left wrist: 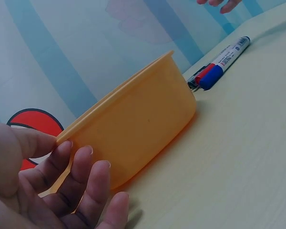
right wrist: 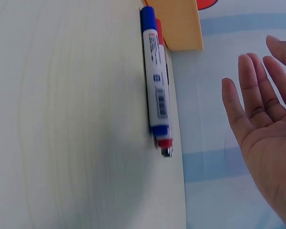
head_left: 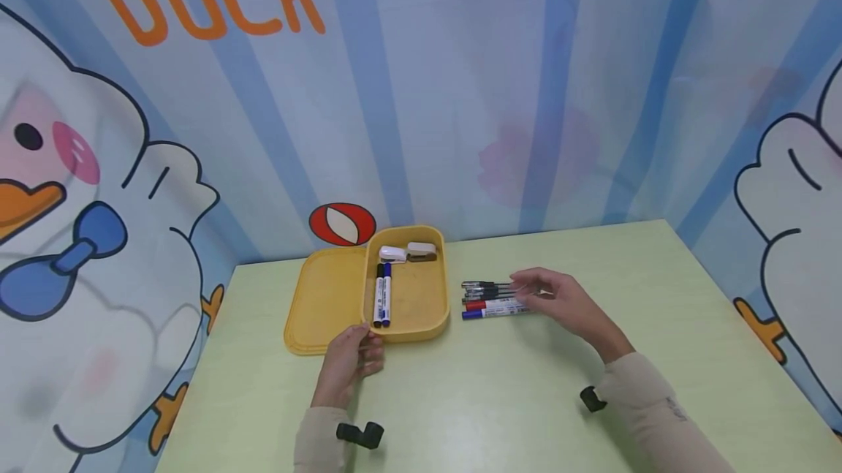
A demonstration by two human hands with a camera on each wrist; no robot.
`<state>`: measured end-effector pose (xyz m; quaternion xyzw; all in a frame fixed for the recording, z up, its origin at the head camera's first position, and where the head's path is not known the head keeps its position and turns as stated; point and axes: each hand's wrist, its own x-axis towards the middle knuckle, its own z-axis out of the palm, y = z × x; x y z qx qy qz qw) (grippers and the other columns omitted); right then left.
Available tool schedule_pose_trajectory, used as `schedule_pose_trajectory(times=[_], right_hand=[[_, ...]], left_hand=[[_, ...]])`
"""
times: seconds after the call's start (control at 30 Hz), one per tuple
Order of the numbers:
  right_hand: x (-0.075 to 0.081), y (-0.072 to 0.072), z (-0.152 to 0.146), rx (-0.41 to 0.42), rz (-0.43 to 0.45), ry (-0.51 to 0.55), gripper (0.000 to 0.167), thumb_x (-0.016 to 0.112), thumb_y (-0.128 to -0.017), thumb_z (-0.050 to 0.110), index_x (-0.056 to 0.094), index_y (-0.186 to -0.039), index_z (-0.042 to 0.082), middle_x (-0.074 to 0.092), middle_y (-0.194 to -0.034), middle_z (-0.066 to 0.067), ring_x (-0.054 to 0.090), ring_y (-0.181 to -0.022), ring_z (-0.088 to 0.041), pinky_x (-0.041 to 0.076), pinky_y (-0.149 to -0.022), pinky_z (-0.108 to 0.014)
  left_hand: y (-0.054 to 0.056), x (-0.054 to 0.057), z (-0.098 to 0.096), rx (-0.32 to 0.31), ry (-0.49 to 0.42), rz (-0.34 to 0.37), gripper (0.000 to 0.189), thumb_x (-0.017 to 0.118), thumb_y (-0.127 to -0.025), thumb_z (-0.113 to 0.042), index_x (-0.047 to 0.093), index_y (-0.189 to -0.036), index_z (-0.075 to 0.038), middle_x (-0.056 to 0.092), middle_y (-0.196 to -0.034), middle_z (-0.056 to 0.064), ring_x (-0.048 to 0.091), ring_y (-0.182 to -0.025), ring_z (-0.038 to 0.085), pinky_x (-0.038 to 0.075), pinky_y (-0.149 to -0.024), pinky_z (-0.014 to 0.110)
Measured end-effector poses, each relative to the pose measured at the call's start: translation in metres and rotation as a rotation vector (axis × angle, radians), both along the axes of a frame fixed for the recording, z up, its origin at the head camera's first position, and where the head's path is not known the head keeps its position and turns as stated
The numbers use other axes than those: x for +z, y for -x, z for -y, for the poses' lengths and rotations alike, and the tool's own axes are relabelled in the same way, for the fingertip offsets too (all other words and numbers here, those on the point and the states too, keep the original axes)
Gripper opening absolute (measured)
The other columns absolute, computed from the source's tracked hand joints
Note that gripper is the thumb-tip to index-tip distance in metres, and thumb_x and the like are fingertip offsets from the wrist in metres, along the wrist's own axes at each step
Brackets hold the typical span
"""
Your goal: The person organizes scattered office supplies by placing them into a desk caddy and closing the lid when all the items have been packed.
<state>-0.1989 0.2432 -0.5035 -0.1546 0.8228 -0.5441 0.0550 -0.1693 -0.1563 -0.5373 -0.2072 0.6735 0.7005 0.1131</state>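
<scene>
A yellow plastic box (head_left: 416, 312) stands on the table, with a black marker (head_left: 378, 296) and a blue marker (head_left: 387, 294) lying along its left side. At its near left corner my left hand (head_left: 346, 363) pinches the rim between thumb and forefinger; the left wrist view shows the other fingers beside the wall (left wrist: 143, 124). To the right of the box lie several black pens (head_left: 483, 290), a red-capped marker (head_left: 475, 305) and a blue-capped marker (head_left: 493, 312) in a row. Above their right ends hovers my right hand (head_left: 555, 297), fingers extended and holding nothing.
Two small white-topped items (head_left: 393, 254), possibly staplers, sit at the back of the box. A flat yellow lid (head_left: 325, 301) lies to the box's left, against it. Behind the table (head_left: 592, 254) hangs a duck-printed curtain (head_left: 447, 93).
</scene>
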Motion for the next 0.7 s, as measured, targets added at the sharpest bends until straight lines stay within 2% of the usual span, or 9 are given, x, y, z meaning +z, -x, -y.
schedule_pose_trajectory(times=[0.23, 0.53, 0.7], right_hand=[[-0.001, -0.002, -0.016, -0.072, -0.005, -0.041, 0.036, 0.07, -0.098, 0.028, 0.064, -0.132, 0.018, 0.068, -0.13, -0.007, 0.063, -0.116, -0.023, 0.05, -0.095, -0.023], [-0.011, -0.002, -0.027, -0.101, -0.017, -0.065, 0.034, 0.068, -0.099, 0.027, 0.065, -0.131, 0.016, 0.068, -0.129, -0.007, 0.063, -0.113, -0.025, 0.052, -0.091, -0.024], [-0.014, -0.003, -0.029, -0.094, -0.018, -0.045, 0.035, 0.066, -0.1, 0.02, 0.063, -0.133, 0.007, 0.068, -0.128, -0.012, 0.064, -0.111, -0.027, 0.052, -0.087, -0.024]], left_hand=[[0.0, -0.001, 0.0, 0.004, -0.007, -0.009, 0.03, 0.051, -0.107, -0.032, 0.063, -0.104, -0.005, 0.069, -0.097, 0.008, 0.065, -0.082, 0.018, 0.059, -0.072, 0.035], [0.0, -0.001, 0.001, 0.011, -0.012, 0.007, 0.031, 0.05, -0.107, -0.033, 0.062, -0.107, -0.005, 0.069, -0.098, 0.007, 0.064, -0.084, 0.019, 0.058, -0.073, 0.035], [0.001, 0.0, 0.001, 0.015, -0.013, 0.012, 0.03, 0.051, -0.107, -0.033, 0.062, -0.106, -0.005, 0.069, -0.096, 0.006, 0.065, -0.083, 0.019, 0.058, -0.073, 0.035]])
